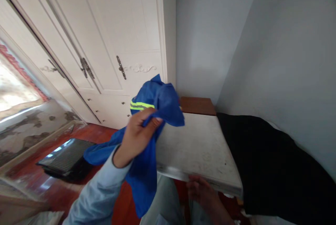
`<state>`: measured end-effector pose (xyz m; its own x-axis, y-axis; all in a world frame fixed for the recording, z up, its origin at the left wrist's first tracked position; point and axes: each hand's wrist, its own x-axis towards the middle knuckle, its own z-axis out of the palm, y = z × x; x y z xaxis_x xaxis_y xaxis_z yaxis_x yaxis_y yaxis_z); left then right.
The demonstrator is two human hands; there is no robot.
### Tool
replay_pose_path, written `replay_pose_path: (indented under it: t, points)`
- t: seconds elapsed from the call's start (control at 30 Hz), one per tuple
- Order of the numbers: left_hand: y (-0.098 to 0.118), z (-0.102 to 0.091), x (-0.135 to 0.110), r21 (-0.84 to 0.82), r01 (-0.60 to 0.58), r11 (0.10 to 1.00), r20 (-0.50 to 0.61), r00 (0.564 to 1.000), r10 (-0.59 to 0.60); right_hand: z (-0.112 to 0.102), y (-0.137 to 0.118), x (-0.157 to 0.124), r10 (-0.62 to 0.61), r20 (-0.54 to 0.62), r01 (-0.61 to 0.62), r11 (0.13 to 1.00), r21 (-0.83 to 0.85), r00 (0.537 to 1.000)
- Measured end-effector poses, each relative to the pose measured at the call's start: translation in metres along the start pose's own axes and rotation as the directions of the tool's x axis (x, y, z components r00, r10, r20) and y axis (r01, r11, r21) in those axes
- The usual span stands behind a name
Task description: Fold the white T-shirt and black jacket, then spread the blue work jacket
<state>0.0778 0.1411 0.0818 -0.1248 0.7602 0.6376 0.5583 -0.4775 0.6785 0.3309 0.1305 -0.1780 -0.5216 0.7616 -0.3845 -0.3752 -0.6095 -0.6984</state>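
My left hand (140,130) is raised in front of me, its thumb and fingers pinched on a blue work jacket (168,102). A bright yellow and grey reflective band crosses the jacket's upper part. Its cloth hangs in folds below the hand, one long piece trailing left and another dropping toward my legs. Lower down, my right hand (201,191) is at the front edge of a worn white tabletop (199,144). Its fingers look curled, but shadow and blur hide whether they grip the edge.
A white wardrobe (105,35) with dark metal handles fills the left and back. A brown wooden box (198,106) sits at the tabletop's far end. Black cloth (267,162) covers something on the right, against the grey wall. A dark ribbed case (67,158) lies on the red floor.
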Motion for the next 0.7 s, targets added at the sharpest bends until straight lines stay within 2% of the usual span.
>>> replay_pose_path:
  t: [0.03,0.07,0.13,0.17,0.2,0.23,0.3,0.37,0.43,0.5,0.57,0.6,0.67,0.7]
  points:
    - [0.008,0.021,-0.012,-0.038,-0.046,0.998,0.186,0.981,0.053,0.012,-0.007,0.002,-0.031,0.054,0.029,0.999,0.043,0.998]
    - [0.011,0.042,-0.024,-0.082,-0.069,0.994,0.380,0.920,0.095,0.021,-0.014,0.004,-0.077,0.082,0.069,0.993,0.099,0.994]
    - [0.004,0.079,-0.048,-0.143,-0.077,0.987,0.666,0.730,0.154,0.030,-0.029,0.008,-0.129,0.064,0.113,0.972,0.206,0.990]
    - [-0.002,0.093,-0.059,-0.141,-0.072,0.987,0.740,0.655,0.154,0.031,-0.035,0.009,-0.118,0.039,0.105,0.964,0.243,0.992]
    - [-0.009,0.102,-0.070,-0.142,-0.097,0.985,0.784,0.597,0.172,0.029,-0.042,0.010,-0.080,0.017,0.073,0.961,0.267,0.997]
    - [-0.015,0.106,-0.078,-0.160,-0.119,0.980,0.804,0.561,0.200,0.026,-0.047,0.010,-0.033,0.002,0.031,0.959,0.281,0.999]
    - [-0.024,0.100,-0.089,-0.216,-0.101,0.971,0.813,0.532,0.236,0.021,-0.057,0.008,0.022,-0.027,-0.013,0.960,0.279,0.999]
    - [-0.029,0.080,-0.090,-0.265,-0.042,0.963,0.788,0.566,0.241,0.019,-0.066,0.005,-0.015,-0.143,0.046,0.974,0.221,0.990]
    - [-0.037,0.055,-0.084,-0.238,0.019,0.971,0.720,0.674,0.163,0.019,-0.075,0.001,-0.082,-0.280,0.119,0.986,0.118,0.956]
    - [-0.056,0.034,-0.075,-0.124,0.103,0.987,0.604,0.797,-0.007,0.019,-0.082,-0.003,-0.147,-0.364,0.165,0.986,0.021,0.920]
    - [-0.089,0.020,-0.066,-0.018,0.232,0.973,0.454,0.869,-0.198,0.016,-0.087,-0.008,-0.211,-0.400,0.204,0.977,-0.061,0.892]
    - [-0.109,0.015,-0.061,0.034,0.292,0.956,0.381,0.880,-0.282,0.013,-0.089,-0.009,-0.241,-0.420,0.218,0.971,-0.102,0.875]
    - [-0.151,0.009,-0.051,0.196,0.401,0.895,0.268,0.856,-0.442,0.007,-0.092,-0.012,-0.294,-0.458,0.232,0.954,-0.188,0.839]
    - [-0.171,0.007,-0.045,0.287,0.424,0.859,0.192,0.853,-0.486,0.003,-0.093,-0.013,-0.310,-0.467,0.226,0.947,-0.229,0.828]
